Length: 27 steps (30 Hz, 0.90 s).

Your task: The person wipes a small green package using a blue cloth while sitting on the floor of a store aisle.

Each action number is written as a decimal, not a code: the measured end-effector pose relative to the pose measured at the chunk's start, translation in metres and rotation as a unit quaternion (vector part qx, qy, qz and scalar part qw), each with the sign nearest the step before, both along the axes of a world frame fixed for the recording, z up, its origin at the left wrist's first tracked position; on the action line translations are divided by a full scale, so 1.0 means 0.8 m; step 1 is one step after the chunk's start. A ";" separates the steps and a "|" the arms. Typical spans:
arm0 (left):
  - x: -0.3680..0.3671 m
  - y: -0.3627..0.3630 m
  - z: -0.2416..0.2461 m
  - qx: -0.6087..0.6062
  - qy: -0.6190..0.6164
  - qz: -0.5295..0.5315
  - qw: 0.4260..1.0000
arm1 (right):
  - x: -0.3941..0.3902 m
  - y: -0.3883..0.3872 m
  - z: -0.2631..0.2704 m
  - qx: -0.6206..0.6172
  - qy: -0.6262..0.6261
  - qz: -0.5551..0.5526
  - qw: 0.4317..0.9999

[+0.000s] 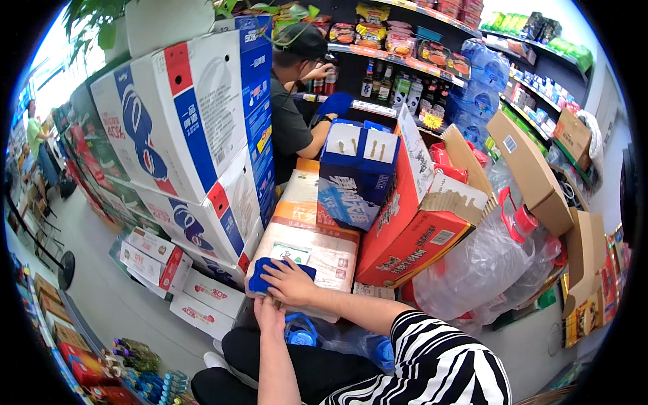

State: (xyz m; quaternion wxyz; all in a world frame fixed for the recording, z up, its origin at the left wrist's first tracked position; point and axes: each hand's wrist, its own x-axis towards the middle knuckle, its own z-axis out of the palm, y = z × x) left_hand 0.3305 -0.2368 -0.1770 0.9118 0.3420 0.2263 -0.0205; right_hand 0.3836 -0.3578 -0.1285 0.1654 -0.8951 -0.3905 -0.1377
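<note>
A blue cloth [263,276] lies under my right hand [293,283], whose fingers are spread over it and press on it. Just below, my left hand [271,314] is curled at the cloth's near edge; what its fingers hold there is largely hidden. Both hands are at the near end of a plastic-wrapped pale package [316,253] with an orange band, which bears writing. A dark blue carton [349,177] stands on its far part. To the right leans an opened red carton [405,238] with red packets inside.
White beer cartons [202,101] are stacked high at left, smaller white boxes [152,263] below. A person [298,101] reaches toward bottles on the shelf [374,106], a blue cloth beside their arm. Bagged clear plastic bottles [471,263] lie at right; blue-capped jugs [304,336] stand by my knees.
</note>
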 end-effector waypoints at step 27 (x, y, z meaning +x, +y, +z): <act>0.011 -0.013 0.030 0.018 0.072 0.072 0.995 | 0.032 -0.015 0.020 -0.064 0.039 0.011 0.997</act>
